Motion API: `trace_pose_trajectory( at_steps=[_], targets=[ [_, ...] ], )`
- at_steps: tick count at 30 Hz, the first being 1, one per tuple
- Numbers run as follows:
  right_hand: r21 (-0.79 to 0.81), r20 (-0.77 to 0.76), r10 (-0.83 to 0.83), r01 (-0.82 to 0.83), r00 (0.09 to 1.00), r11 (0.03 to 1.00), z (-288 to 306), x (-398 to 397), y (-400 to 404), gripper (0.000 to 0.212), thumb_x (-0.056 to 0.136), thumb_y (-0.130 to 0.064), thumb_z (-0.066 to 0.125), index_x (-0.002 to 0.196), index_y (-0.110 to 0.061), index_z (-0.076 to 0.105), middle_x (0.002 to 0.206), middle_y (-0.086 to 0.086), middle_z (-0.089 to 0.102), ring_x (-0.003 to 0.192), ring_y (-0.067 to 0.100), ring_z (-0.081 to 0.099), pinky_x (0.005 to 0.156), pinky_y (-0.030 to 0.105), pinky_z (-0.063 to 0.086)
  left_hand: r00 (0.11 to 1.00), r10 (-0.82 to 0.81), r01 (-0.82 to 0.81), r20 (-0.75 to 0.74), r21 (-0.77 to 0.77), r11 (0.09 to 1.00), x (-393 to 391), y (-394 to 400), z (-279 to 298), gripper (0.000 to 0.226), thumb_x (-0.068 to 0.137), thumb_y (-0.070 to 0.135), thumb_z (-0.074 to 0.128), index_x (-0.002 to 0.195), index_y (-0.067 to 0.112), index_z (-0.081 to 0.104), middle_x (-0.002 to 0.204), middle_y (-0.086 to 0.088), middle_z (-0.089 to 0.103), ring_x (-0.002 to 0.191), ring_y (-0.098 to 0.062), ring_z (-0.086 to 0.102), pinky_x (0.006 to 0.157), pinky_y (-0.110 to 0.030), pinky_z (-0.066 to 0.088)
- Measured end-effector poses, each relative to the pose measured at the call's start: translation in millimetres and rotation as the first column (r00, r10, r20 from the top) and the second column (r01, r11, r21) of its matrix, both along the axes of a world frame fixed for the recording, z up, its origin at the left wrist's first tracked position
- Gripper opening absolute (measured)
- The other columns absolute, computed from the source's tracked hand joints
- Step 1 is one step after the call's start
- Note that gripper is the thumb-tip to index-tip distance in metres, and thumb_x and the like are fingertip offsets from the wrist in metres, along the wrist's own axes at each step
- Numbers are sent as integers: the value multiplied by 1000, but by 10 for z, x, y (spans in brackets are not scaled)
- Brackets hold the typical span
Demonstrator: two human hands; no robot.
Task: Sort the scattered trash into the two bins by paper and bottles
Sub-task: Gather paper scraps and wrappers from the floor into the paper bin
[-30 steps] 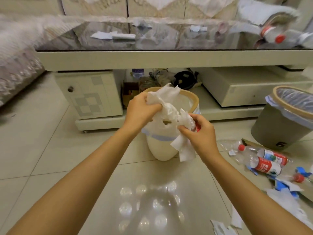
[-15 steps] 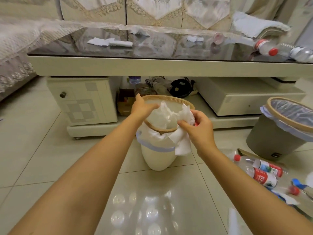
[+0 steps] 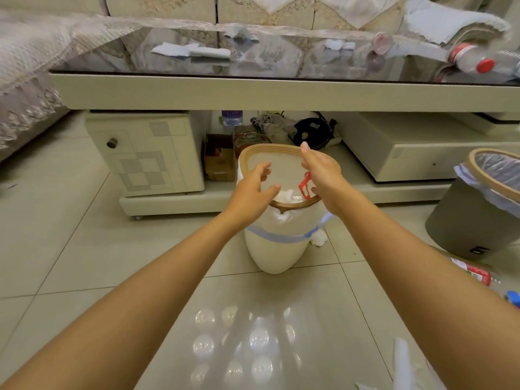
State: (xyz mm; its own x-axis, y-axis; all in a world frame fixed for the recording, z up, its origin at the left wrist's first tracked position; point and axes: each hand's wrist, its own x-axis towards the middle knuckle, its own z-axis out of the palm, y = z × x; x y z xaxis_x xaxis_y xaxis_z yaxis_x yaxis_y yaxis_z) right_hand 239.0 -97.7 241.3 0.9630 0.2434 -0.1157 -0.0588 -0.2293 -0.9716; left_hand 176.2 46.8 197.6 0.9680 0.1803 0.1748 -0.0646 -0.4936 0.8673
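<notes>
Paper [image 3: 284, 196] lies inside white bin [image 3: 277, 249], below both hands; left hand [image 3: 253, 187] and right hand [image 3: 320, 173] fingers spread, empty.

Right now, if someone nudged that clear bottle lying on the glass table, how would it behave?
The bottle lies on its side on the smooth glass table, so it would probably roll easily. It looks clear and empty, so likely light. Thin plastic like this probably dents under a squeeze rather than breaking.
</notes>
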Motion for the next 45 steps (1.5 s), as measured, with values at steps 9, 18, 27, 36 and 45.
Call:
trace_pose_trajectory(
  at_steps=[9,18,27,36,45],
  targets=[
    [-90,316,70,-43,946,995,-45,-149,-333,39,96,-24,52,135,-20,49,125,4,60,100,16,65,68,14,52,991,-78,40,110,306,951,-69,-421,-24,52,88,37,65,134,20,47,133,5,54,115,-6,51,93,-27,49],
    [-88,261,-54,80,964,993,-67,-490,-1024,16,89,-13,60,103,-6,66,84,17,71,60,23,63,52,27,51,937,-164,4,309,460,888,-163,-906,-132,29,86,29,66,110,16,60,108,1,62,100,-18,55,84,-39,47],
    [-286,102,-52,80,993,955,-744,-1113,-2171,15,90,-18,62,104,-13,64,85,5,70,66,12,67,58,21,54,905,-426,375,16,445,813,-381,-1897,-587,26,85,39,66,106,25,58,94,11,61,84,-6,54,75,-31,52],
    [-403,-18,-219,193,976,894,-1689,-1923,-3237,16,82,-13,70,95,-22,70,87,-3,69,70,13,63,62,14,49,516,-559,850,-649,467,243,-795,-2652,-1426,116,56,58,83,147,33,16,149,-1,30,132,-25,37,100,-40,38],
    [-477,-146,-200,109,969,872,-2270,-2341,-3582,27,79,-17,73,102,-30,66,100,-11,65,87,11,62,81,28,52,416,-561,796,-715,585,-155,-1202,-2969,-2071,115,55,58,81,145,28,16,142,-8,29,125,-31,36,97,-48,36]
  ],
)
